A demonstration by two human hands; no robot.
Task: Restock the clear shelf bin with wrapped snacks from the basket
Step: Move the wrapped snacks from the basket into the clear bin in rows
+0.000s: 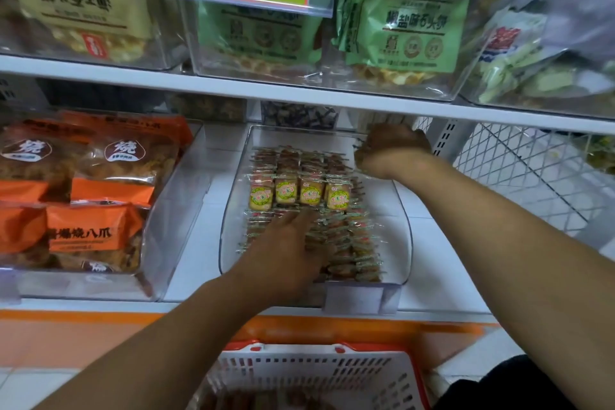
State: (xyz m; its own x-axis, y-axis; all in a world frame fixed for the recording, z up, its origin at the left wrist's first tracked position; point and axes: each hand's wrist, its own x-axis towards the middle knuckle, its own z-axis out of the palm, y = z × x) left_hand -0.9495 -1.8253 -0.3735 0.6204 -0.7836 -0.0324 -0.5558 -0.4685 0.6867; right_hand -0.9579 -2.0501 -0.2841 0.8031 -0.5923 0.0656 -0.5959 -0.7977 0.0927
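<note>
Nearest the viewer, a white basket with a red rim (pixel 301 373) is sitting below the shelf's front edge, with a few dark wrapped pieces blurring at its bottom. Just beyond, the clear shelf bin (pixel 404 236) is standing at the shelf's front edge, its floor covered in neat rows of wrapped snacks (pixel 299 191). The left hand (pixel 293 251) is lying flat on the near rows, fingers straight, its grip holding nothing. Farther back, the right hand (pixel 389 150) is curling at the bin's far right corner; whether its grip is closing on a snack cannot be told. The snacks look light, with crinkly, slippery wrappers and likely crumbly insides, so pinching gently across the body would suit better than pulling the crimped ends.
</note>
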